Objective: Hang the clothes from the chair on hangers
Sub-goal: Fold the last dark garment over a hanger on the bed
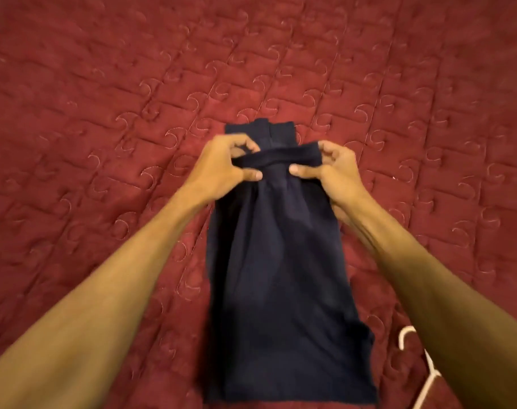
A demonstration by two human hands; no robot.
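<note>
While the navy garment (pixel 281 276) (folded narrow) lies long, left hand (pixel 225 169) and right hand (pixel 337 172) pinch its band.

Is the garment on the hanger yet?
No. The garment lies on the quilt, left hand and right hand pinching its top; hanger lies beside.

Navy garment (pixel 281 261) lying flat; white hanger (pixel 413 364) beside.

Garment (pixel 281 276) lies on the quilt (pixel 103 84) — hanger (pixel 410 349) on the quilt to its right.
</note>
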